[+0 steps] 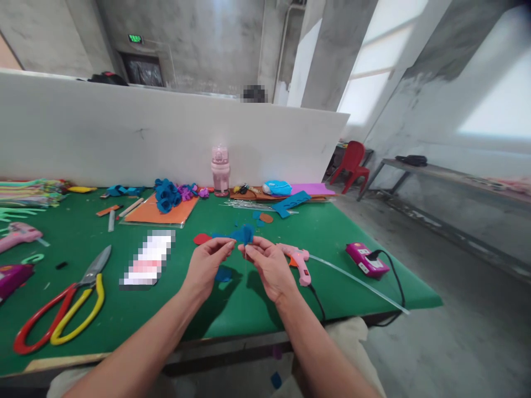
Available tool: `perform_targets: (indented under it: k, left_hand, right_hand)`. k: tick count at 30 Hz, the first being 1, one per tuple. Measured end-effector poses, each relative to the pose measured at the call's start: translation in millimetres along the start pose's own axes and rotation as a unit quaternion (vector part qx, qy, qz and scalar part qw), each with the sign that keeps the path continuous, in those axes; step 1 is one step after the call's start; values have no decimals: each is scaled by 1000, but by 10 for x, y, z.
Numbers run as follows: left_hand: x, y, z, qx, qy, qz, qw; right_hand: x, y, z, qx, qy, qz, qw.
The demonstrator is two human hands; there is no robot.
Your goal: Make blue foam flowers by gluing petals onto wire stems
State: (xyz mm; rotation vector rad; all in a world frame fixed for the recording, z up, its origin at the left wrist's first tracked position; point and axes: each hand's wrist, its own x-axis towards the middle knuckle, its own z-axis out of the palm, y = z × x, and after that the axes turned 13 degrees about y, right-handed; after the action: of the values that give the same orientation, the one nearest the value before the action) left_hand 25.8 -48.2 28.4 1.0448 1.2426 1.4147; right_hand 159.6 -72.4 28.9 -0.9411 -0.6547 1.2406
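Blue petals (pixel 248 234) rise above the right hand (pixel 269 268) pinching their base, beside the left hand (pixel 208 264), fingertips together.

The green sign (pixel 135 38) on the rear wall (pixel 207 47), above the door (pixel 143 71), reads EXIT beneath characters too small to make out. Marks on the magenta power block (pixel 362 262) near the right edge of the bench (pixel 348 221) cannot be read. A dark scrawl (pixel 141 132) on the white board (pixel 178 130) is illegible.

The blue piece (pixel 248 234) looks matt, like felt; left of it, scissors (pixel 87 280) have smooth metal blades (pixel 98 265); right of it, a smooth plastic glue gun (pixel 302 257); behind it, a translucent plastic bottle (pixel 220 171).
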Motion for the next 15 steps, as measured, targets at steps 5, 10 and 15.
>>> perform_targets:
  k: [5, 10, 15]
  left_hand:
    - [5, 8, -7, -12, -21, -2, 1000]
    - [13, -3, -19, -32, -43, -11, 998]
    - [27, -15, -26, -38, -43, -12, 998]
  right_hand:
    - [-24, 32, 21, 8, -13, 45, 999]
    - [-24, 25, 17, 4, -8, 54, 998]
    - [-36, 8, 22, 7, -12, 63, 998]
